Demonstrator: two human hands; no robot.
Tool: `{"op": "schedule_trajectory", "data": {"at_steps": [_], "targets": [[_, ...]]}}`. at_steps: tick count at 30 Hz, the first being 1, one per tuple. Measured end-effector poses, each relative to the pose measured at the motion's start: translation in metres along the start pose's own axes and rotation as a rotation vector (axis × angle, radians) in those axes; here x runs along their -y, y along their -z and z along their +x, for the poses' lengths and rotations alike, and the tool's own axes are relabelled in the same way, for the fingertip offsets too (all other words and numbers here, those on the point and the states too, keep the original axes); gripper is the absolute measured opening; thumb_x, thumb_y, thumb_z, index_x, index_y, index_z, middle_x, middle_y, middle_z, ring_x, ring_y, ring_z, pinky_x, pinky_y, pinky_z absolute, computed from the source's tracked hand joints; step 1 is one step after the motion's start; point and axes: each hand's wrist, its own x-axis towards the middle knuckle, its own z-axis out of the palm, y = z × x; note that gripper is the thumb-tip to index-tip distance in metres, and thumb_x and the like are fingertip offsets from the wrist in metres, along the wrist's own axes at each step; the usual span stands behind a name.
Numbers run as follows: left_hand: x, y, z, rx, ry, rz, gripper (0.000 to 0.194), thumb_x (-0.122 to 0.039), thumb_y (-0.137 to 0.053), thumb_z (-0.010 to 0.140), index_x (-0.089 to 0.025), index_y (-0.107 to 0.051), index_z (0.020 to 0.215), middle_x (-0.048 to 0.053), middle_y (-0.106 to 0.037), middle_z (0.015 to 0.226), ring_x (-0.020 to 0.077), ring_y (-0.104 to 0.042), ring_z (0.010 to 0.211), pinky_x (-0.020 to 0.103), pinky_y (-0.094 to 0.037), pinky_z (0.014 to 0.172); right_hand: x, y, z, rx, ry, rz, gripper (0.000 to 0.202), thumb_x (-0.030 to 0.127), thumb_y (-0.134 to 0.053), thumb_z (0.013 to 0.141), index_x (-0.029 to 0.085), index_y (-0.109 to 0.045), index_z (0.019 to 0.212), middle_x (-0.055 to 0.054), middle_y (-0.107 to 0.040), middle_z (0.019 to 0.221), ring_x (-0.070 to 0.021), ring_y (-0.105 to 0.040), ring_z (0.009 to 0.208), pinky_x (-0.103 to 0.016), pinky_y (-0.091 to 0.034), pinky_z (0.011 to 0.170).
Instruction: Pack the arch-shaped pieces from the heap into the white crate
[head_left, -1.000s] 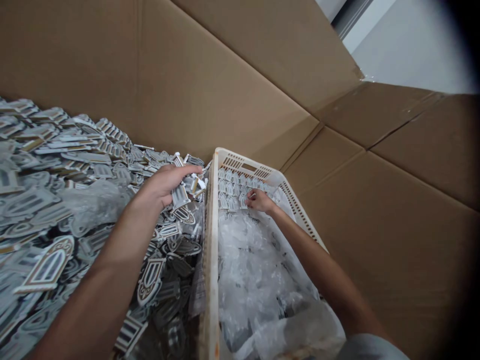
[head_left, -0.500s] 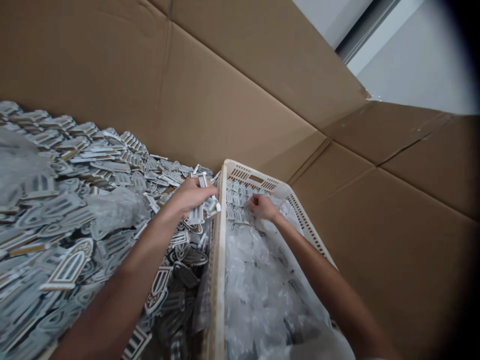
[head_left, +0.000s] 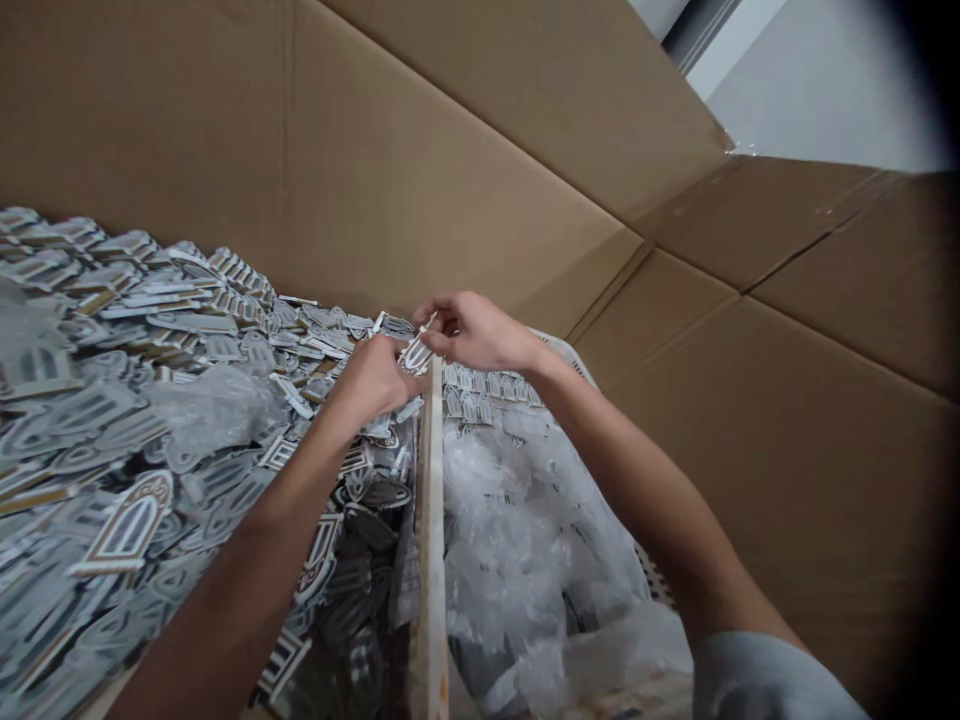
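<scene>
Currently, arched window-shaped cutout is between the hands, by the white plastic crate's left rim. Left hand grips it; right hand has fingers narrowed at its upper end, can't tell if pinched. Below right hand: cutout rows, crumpled clear plastic. Left of left hand: loose cutout pile. Beyond both: cardboard wall.

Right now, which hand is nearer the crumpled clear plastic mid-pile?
Left. The left hand is right of the plastic, over the pile; the right hand is farther right, by the crate's rim.
</scene>
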Motion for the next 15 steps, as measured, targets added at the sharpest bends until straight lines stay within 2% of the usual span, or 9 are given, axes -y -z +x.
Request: {"op": "schedule_trajectory", "data": {"at_steps": [3,5,7,11,13,15], "targets": [[-0.001,-0.002,0.001,0.059,0.022,0.040,0.023,-0.033,-0.086,0.060,-0.020,-0.070,0.071,0.000,-0.053,0.055,0.0197,-0.047,0.054,0.031,-0.028,0.055,-0.007,0.009,-0.013,0.048,-0.002,0.052,0.030,0.014,-0.063,0.081,0.012,-0.071,0.110,0.001,-0.068,0.072,-0.0139,-0.062,0.067,-0.028,-0.046,0.066],[-0.001,-0.006,0.001,0.076,0.010,0.038,0.021,-0.032,-0.086,0.060,-0.021,-0.070,0.068,0.001,-0.054,0.055,0.0205,-0.049,0.055,0.031,-0.029,0.056,-0.012,0.009,-0.023,0.065,-0.026,0.064,0.024,0.015,-0.065,0.080,0.013,-0.071,0.103,0.001,-0.067,0.070,-0.0138,-0.062,0.065,-0.027,-0.044,0.064],[0.000,-0.012,-0.001,0.051,-0.027,0.030,0.021,-0.031,-0.088,0.059,-0.022,-0.070,0.066,0.002,-0.054,0.056,0.0231,-0.052,0.059,0.031,-0.031,0.058,-0.015,0.006,-0.030,0.040,-0.046,0.016,0.015,0.020,-0.072,0.081,0.015,-0.068,0.095,0.000,-0.067,0.073,-0.0140,-0.060,0.067,-0.028,-0.042,0.063],[0.003,-0.023,-0.005,-0.063,-0.144,0.108,0.017,-0.025,-0.084,0.063,-0.022,-0.069,0.069,0.008,-0.058,0.064,0.0311,-0.061,0.074,0.035,-0.039,0.069,-0.006,0.007,-0.040,-0.001,0.006,-0.255,0.021,0.027,-0.082,0.084,0.018,-0.062,0.082,-0.002,-0.064,0.082,-0.0174,-0.056,0.077,-0.032,-0.042,0.072],[0.006,-0.024,-0.006,-0.115,-0.180,0.184,0.012,-0.023,-0.078,0.068,-0.022,-0.067,0.070,0.009,-0.059,0.068,0.0332,-0.063,0.078,0.037,-0.042,0.074,-0.001,0.014,-0.045,-0.063,0.079,-0.364,0.022,0.029,-0.082,0.086,0.019,-0.064,0.080,-0.005,-0.062,0.088,-0.0223,-0.056,0.090,-0.036,-0.043,0.082],[0.009,-0.021,-0.004,-0.177,-0.177,0.219,0.011,-0.022,-0.075,0.069,-0.022,-0.064,0.069,0.009,-0.057,0.067,0.0328,-0.061,0.077,0.038,-0.042,0.075,-0.005,0.021,-0.051,-0.222,0.100,-0.397,0.022,0.035,-0.083,0.087,0.020,-0.068,0.082,-0.007,-0.061,0.094,-0.0261,-0.055,0.098,-0.039,-0.043,0.088]]}}
